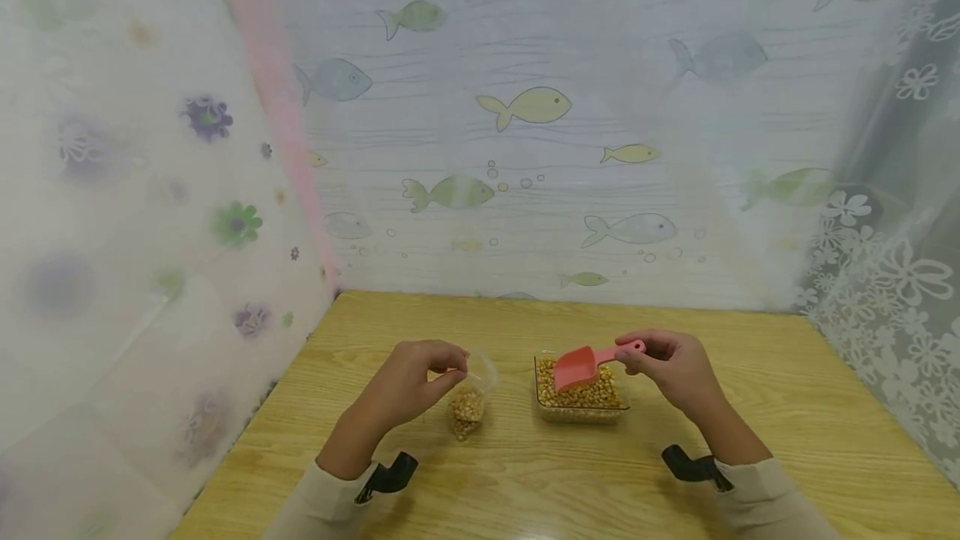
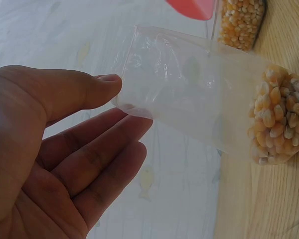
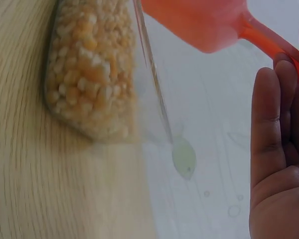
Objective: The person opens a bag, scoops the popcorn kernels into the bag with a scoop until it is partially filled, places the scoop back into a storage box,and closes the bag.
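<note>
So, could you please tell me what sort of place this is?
Probably a curtained-off tabletop workspace: a wood-grain table, a fish-print curtain behind it and a flower-print curtain at left.

Soft, even light fills the head view, with glare on the table at bottom centre. Highlights streak the bag in the left-wrist view; the corn, upper left in the right-wrist view, is blurred.
</note>
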